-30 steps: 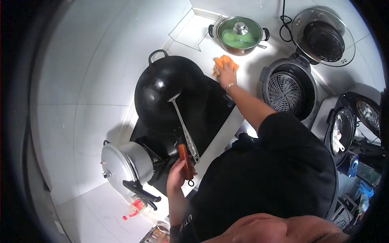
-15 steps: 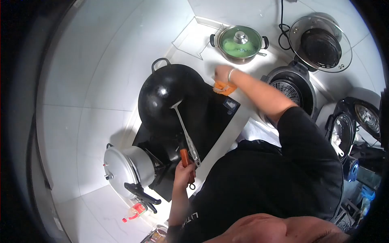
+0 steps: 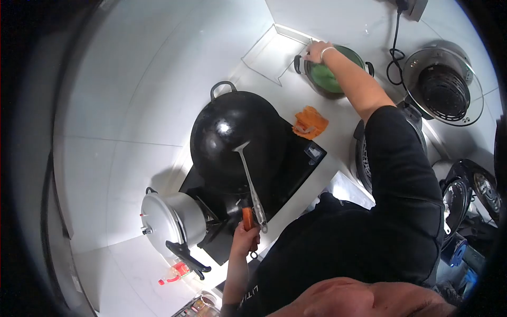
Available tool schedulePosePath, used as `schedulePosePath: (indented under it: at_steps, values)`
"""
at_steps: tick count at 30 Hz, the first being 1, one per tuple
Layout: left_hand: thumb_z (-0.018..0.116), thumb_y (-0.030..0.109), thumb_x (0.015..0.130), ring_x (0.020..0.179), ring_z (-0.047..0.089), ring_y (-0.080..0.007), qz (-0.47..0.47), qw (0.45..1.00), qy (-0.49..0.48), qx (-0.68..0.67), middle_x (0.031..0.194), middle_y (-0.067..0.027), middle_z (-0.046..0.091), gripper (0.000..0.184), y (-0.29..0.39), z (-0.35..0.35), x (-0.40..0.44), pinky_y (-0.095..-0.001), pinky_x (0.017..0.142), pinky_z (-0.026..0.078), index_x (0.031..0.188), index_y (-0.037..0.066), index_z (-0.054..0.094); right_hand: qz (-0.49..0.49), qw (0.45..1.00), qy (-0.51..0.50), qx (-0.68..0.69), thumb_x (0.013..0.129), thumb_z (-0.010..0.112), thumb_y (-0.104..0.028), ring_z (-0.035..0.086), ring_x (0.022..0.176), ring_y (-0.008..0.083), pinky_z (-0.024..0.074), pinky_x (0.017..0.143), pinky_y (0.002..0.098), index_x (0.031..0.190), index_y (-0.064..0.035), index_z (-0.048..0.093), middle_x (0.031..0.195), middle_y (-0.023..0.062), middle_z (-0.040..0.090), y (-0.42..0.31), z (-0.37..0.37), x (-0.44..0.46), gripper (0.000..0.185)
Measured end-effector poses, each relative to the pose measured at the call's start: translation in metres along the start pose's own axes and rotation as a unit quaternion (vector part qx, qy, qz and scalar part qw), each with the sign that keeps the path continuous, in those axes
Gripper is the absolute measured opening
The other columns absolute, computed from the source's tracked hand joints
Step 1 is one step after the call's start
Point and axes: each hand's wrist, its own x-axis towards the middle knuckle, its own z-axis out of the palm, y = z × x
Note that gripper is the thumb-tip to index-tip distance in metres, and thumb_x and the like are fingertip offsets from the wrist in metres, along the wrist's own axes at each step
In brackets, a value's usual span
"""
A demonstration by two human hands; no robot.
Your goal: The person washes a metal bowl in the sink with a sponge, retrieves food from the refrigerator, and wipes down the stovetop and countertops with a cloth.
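Observation:
My left hand (image 3: 246,239) is wrapped round the wooden handle of a black wok (image 3: 222,132) on the stove. A metal spatula (image 3: 252,185) lies in the wok, its handle sticking out over the rim beside that hand. My right hand (image 3: 317,52) is at the left rim of a pot with a glass lid (image 3: 325,79); green shows through the glass. The fingers are bent and small in view, and I cannot tell whether they grip anything. My forearm covers part of the lid. A crumpled orange cloth (image 3: 310,122) lies on the counter between wok and pot.
A silver pressure cooker (image 3: 163,222) with black handles stands on the stove's near-left side. A wire rack (image 3: 264,55) sits in the corner. At the right are a black cooker pot (image 3: 364,158), a large glass lid (image 3: 472,100) and a black cord (image 3: 393,66).
My right hand has let go of the orange cloth and moved up to the lidded pot. The left hand still holds the wok handle. The whole view has shifted slightly.

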Motion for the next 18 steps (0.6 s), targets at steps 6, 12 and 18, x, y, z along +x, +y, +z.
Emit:
schedulePosePath:
  at_steps: [6,12,18]
  values:
    - [0.064,0.01,0.08,0.047,0.053,-0.0126,0.038,0.999,0.0,0.01,0.061,-0.0029,0.053,0.017,-0.009,0.001,0.007,-0.026,0.045,0.042,0.091,0.006,0.051,-0.056,0.993,0.002,-0.102,0.092,0.049,-0.05,0.047,0.126,0.0311,0.0406,0.1,0.0449,0.118,-0.0081,0.064,0.13,0.0136,0.055,-0.009,0.022,-0.045,0.052]
    - [0.058,0.006,0.079,0.051,0.053,-0.0135,0.044,0.999,-0.011,0.009,0.068,-0.0038,0.054,0.019,-0.008,0.002,0.008,-0.0268,0.048,0.044,0.096,0.005,0.051,-0.092,0.97,-0.151,-0.168,0.089,0.054,-0.027,0.06,0.111,0.0313,0.0488,0.09,0.0441,0.116,-0.0063,0.065,0.119,0.0136,0.063,-0.023,0.002,-0.051,0.036]
    - [0.065,0.007,0.079,0.051,0.055,-0.0137,0.039,0.999,0.024,0.015,0.069,-0.0047,0.055,0.028,-0.008,0.008,0.006,-0.0278,0.047,0.045,0.102,0.003,0.049,-0.147,0.979,0.126,-0.067,0.082,0.054,-0.009,0.058,0.111,0.0321,0.0474,0.092,0.042,0.121,-0.0049,0.059,0.12,0.0145,0.06,-0.041,0.043,0.027,0.04]
